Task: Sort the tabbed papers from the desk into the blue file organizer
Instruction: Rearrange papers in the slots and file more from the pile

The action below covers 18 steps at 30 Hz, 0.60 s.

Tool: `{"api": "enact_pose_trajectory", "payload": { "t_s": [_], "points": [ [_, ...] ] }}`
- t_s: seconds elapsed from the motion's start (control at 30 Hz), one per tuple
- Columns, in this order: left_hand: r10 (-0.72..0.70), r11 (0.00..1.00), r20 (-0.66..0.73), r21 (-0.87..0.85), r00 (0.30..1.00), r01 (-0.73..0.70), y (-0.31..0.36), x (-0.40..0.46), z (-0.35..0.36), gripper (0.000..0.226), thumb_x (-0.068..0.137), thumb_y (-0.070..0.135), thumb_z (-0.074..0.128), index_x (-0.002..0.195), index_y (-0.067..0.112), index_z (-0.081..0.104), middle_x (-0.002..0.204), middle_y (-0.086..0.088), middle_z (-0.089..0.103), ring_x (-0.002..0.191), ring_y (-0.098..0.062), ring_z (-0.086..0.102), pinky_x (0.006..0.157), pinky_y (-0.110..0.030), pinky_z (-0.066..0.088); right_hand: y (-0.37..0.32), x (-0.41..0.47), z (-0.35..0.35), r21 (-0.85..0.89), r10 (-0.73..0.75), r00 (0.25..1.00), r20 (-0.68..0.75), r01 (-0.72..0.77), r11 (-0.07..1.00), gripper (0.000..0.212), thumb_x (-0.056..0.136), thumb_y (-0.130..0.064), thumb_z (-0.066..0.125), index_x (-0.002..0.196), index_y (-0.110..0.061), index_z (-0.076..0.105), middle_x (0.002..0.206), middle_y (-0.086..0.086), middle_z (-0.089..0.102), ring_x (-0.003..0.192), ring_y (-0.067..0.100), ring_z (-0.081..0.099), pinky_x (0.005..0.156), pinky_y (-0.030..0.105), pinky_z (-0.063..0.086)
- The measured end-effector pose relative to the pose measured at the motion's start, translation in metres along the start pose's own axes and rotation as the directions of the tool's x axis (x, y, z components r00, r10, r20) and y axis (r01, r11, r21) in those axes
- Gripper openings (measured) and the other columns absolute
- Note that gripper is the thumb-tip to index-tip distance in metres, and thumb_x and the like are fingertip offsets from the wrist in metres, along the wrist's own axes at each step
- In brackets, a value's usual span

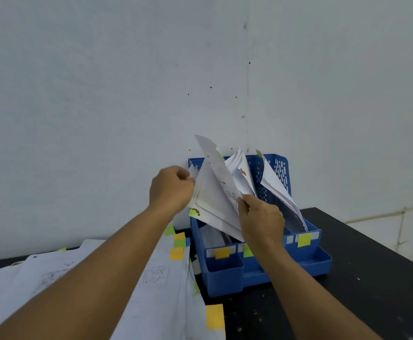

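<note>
While curled, left hand and right hand pinch papers — raised.

We can read nothing here. The sheets at the organizer and the papers on the desk carry faint print, too blurred to make out. The coloured tabs on the organizer's front look blank to us.

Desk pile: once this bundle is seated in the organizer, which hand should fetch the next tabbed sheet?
Left, probably. The desk pile lies on the left hand's side; the right hand sits over the organizer.
</note>
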State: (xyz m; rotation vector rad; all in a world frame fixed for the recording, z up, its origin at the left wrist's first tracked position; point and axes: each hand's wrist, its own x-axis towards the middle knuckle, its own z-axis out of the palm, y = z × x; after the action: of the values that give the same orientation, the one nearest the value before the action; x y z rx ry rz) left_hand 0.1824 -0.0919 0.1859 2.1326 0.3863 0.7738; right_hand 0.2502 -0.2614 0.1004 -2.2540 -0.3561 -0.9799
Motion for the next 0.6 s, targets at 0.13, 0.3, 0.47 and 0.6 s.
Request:
{"api": "enact_pose_trajectory", "payload": {
  "t_s": [0.13, 0.3, 0.47, 0.6],
  "points": [
    [-0.025, 0.976, 0.086, 0.218, 0.996, 0.005, -0.017, -0.003, 0.018, 0.052, 0.086, 0.042, 0.064, 0.131, 0.021, 0.054, 0.12, 0.002, 0.063, 0.101, -0.017, 0.06, 0.08, -0.026, 0.043, -0.004, -0.012, 0.013, 0.012, -0.103, 0.995, -0.015, 0.103, 0.995, 0.024, 0.097, -0.017, 0.058, 0.073, -0.013, 0.06, 0.058, 0.001, 0.054, 0.049, 0.022, 0.045, 0.047, 0.028, 0.036],
    [-0.094, 0.96, 0.11, 0.273, 0.989, 0.061, -0.018, 0.003, 0.027, 0.02, 0.084, 0.038, 0.057, 0.083, 0.02, 0.065, 0.082, 0.002, 0.067, 0.079, -0.018, 0.063, 0.074, -0.03, 0.048, 0.002, -0.031, 0.027, 0.041, -0.114, 0.993, -0.012, 0.115, 0.993, 0.015, 0.089, -0.006, 0.065, 0.074, -0.008, 0.063, 0.067, 0.004, 0.05, 0.05, 0.024, 0.046, 0.044, 0.03, 0.032],
    [-0.098, 0.986, 0.097, 0.144, 0.99, 0.083, -0.007, 0.01, 0.027, 0.012, 0.082, 0.024, 0.063, 0.077, 0.019, 0.071, 0.079, 0.0, 0.068, 0.075, -0.019, 0.064, 0.073, -0.035, 0.054, 0.015, -0.024, 0.025, -0.016, -0.089, 0.996, 0.016, 0.089, 0.996, 0.027, 0.081, 0.0, 0.071, 0.06, -0.009, 0.057, 0.059, 0.005, 0.051, 0.044, 0.02, 0.035, 0.042, 0.029, 0.027],
    [-0.128, 0.983, -0.078, -0.143, 0.989, 0.116, 0.001, 0.019, 0.026, 0.018, 0.075, 0.018, 0.06, 0.081, 0.008, 0.074, 0.08, -0.006, 0.071, 0.068, -0.021, 0.062, 0.065, -0.033, 0.05, 0.022, -0.018, 0.024, -0.101, -0.026, 0.992, 0.127, 0.039, 0.994, 0.022, 0.084, 0.002, 0.064, 0.063, -0.005, 0.062, 0.071, 0.009, 0.058, 0.047, 0.028, 0.048, 0.047, 0.029, 0.03]
  ]
}}
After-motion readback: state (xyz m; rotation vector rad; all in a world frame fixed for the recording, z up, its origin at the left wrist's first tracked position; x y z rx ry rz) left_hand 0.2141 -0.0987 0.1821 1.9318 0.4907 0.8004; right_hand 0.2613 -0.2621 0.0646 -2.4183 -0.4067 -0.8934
